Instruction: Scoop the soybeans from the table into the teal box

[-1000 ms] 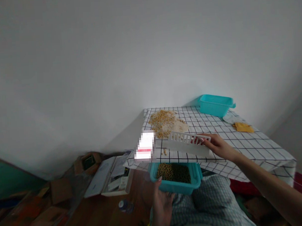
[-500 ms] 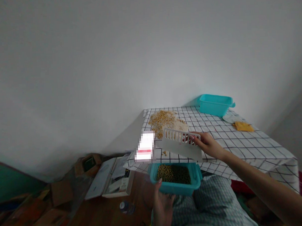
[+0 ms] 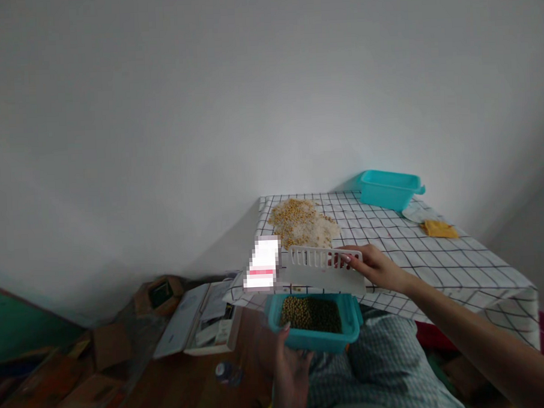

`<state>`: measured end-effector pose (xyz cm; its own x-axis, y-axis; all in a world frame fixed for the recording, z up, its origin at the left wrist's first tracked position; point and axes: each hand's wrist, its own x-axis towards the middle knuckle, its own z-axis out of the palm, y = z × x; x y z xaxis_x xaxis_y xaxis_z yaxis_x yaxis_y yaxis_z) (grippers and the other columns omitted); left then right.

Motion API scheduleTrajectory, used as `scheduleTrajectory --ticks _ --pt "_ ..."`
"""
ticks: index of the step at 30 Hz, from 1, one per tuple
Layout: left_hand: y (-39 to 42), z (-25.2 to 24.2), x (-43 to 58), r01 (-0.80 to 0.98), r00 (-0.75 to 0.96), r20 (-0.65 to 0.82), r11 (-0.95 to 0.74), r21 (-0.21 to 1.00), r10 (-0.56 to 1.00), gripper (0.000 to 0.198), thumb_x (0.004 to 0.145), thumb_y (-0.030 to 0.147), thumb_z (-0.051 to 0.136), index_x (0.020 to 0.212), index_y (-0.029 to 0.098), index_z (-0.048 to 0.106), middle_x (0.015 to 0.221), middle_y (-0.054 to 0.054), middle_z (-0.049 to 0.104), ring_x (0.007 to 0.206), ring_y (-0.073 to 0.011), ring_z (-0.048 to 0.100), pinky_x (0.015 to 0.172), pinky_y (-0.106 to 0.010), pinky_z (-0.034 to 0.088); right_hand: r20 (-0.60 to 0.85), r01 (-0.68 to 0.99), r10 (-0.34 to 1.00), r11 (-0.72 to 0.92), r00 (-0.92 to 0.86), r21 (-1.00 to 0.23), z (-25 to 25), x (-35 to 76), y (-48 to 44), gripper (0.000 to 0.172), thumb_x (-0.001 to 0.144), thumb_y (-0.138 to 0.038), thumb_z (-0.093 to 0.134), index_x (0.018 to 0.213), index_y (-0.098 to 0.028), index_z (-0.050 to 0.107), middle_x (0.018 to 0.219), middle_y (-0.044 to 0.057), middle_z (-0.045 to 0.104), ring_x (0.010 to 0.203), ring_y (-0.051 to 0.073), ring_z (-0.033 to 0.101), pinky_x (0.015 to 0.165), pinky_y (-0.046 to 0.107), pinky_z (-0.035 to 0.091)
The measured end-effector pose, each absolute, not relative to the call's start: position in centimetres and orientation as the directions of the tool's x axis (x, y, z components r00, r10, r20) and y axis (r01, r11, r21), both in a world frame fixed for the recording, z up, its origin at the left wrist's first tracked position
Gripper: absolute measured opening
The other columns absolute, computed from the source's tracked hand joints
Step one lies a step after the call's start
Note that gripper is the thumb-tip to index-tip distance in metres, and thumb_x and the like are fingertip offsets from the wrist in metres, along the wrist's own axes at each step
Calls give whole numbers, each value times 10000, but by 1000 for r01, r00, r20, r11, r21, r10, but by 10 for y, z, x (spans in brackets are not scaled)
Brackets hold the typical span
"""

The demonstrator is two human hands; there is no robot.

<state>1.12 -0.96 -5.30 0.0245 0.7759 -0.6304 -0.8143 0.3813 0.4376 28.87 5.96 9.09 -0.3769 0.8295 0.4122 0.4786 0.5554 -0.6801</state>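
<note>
My right hand (image 3: 377, 267) grips a white slotted plastic board (image 3: 322, 269) by its right end and holds it upright at the near edge of the table, just above a teal bin. My left hand (image 3: 291, 365) holds that teal bin of beans (image 3: 313, 320) from below, under the table edge and over my lap. The bin holds yellowish and dark green beans. A heap of yellow beans mixed with white grains (image 3: 302, 222) lies on the checked tablecloth (image 3: 441, 263) behind the board.
A second teal bin (image 3: 390, 188) stands at the table's far side, with a white wrapper and a yellow cloth (image 3: 439, 228) beside it. Cardboard boxes (image 3: 109, 343), an open white box (image 3: 200, 318) and a bottle lie on the wooden floor to the left.
My right hand has drawn the white board toward the near table edge, from in front of the heap to just over the teal bin. The left hand keeps holding the bin.
</note>
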Motion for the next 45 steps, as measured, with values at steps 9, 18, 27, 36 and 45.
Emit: scheduleTrajectory --ticks 9,18,27,36,45 --pt "-9 -61 7 -811 46 -614 389 438 788 545 1068 268 755 1605 230 664 1365 -141 859 1071 -296 865 876 -434 709 357 464 839 529 -411 -710 93 289 51 555 1221 -615 538 1403 -230 894 1122 100 924 811 215 792 713 319 627" --pt "-9 -54 12 -811 28 -630 387 439 776 556 1087 266 731 1635 243 640 1300 -123 875 1025 -293 869 833 -428 701 165 334 966 226 -202 -915 80 317 69 767 1000 -945 675 993 -218 916 870 79 871 745 223 761 661 313 628" --pt "-11 -40 13 -809 23 -659 401 429 751 414 1117 265 699 1521 180 682 1217 -126 889 992 -280 873 787 -405 705 -1 72 997 5 -83 -997 56 332 125 565 899 -789 889 993 -232 888 1036 97 926 828 243 837 717 337 685" --pt "-9 -45 16 -817 18 -665 395 420 746 428 1119 264 681 1543 206 682 1232 -132 884 1003 -293 872 801 -422 718 82 -7 996 81 -34 -997 62 337 147 496 965 -713 870 1037 -223 891 1077 113 935 991 275 886 865 362 709" --pt "-12 -46 17 -799 -5 -622 371 473 783 452 1111 285 698 1555 208 668 1257 -143 884 995 -295 877 765 -405 713 5 89 991 18 -135 -996 58 322 172 618 841 -828 910 896 -216 845 887 54 892 757 212 791 670 308 641"
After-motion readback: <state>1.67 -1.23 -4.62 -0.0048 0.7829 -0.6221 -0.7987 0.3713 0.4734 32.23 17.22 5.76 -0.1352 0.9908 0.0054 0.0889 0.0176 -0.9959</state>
